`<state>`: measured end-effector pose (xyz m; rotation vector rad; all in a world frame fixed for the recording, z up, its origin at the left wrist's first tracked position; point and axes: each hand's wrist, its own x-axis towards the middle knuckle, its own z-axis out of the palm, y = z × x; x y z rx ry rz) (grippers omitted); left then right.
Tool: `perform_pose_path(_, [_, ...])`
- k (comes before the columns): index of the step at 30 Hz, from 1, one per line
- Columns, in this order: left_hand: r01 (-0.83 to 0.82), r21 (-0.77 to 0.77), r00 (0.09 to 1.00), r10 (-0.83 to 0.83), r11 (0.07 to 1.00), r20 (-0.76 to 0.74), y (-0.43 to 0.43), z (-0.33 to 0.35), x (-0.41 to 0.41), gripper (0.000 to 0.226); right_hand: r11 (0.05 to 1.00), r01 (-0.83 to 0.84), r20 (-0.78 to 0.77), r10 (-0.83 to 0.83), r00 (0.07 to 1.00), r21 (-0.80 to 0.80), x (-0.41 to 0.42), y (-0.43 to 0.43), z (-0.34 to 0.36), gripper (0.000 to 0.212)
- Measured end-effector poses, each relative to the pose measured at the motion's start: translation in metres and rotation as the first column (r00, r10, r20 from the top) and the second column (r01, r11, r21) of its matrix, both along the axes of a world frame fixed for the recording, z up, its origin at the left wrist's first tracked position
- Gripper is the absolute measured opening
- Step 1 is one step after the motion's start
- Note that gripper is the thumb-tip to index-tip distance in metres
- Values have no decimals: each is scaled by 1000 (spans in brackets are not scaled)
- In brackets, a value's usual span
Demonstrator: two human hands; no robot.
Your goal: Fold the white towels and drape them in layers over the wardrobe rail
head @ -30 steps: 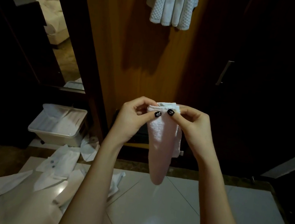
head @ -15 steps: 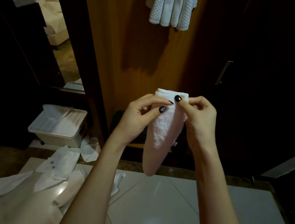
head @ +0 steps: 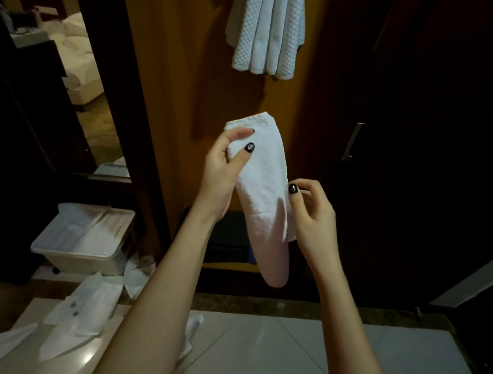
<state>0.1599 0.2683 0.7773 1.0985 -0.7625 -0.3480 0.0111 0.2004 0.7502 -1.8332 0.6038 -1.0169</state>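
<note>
A narrow folded white towel (head: 265, 189) hangs tilted in front of the wooden wardrobe panel, its folded end down. My left hand (head: 224, 165) pinches its upper left corner between thumb and fingers. My right hand (head: 310, 213) pinches its right edge lower down, thumb on the front. Above, several folded white towels (head: 266, 24) hang side by side at the top of the view; the rail they hang from is out of the frame.
A white bin (head: 83, 238) with a bag in it stands on the floor at left. White packets and papers (head: 80, 312) lie scattered on the white tiled surface (head: 279, 362) below. A dark wardrobe door with a metal handle (head: 353, 141) is at right.
The towel has risen and tilted left. My right hand slid from the top edge down the right side, while my left hand kept the top corner.
</note>
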Motion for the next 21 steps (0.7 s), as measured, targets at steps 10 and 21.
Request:
perform_pose_path(10, [209,-151,922,-247,966,-299,-10,13,23,44,971,-203,-126,218,968,124,-5,-19,-5,21])
perform_pose_path(21, [238,9,878,-211,971,-429,-14,13,40,42,919,-307,-202,359,911,248,0,-12,-5,55])
